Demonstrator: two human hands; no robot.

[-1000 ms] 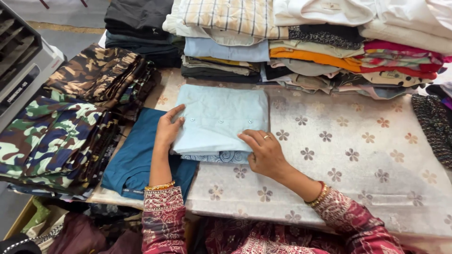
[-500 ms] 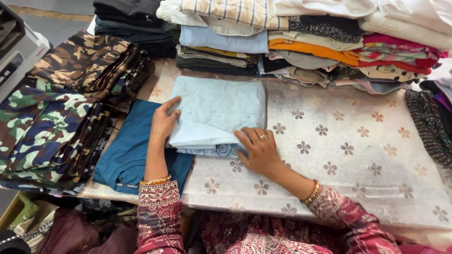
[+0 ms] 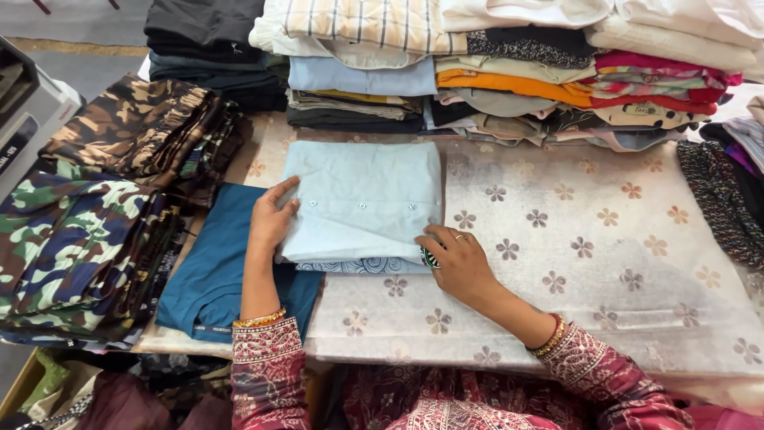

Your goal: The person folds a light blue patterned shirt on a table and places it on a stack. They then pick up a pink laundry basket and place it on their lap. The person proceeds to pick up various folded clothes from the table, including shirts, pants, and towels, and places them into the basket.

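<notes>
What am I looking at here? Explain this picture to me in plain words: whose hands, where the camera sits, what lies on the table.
There is no machine. A person wears a camera on the head, looking down at their own two hands. The left hand rests on the left edge of a folded light blue shirt; the right hand presses its lower right corner. The shirt lies on a flowered table cover. A folded teal garment lies to its left, beside camouflage clothes. Stacks of folded clothes line the far edge.
</notes>
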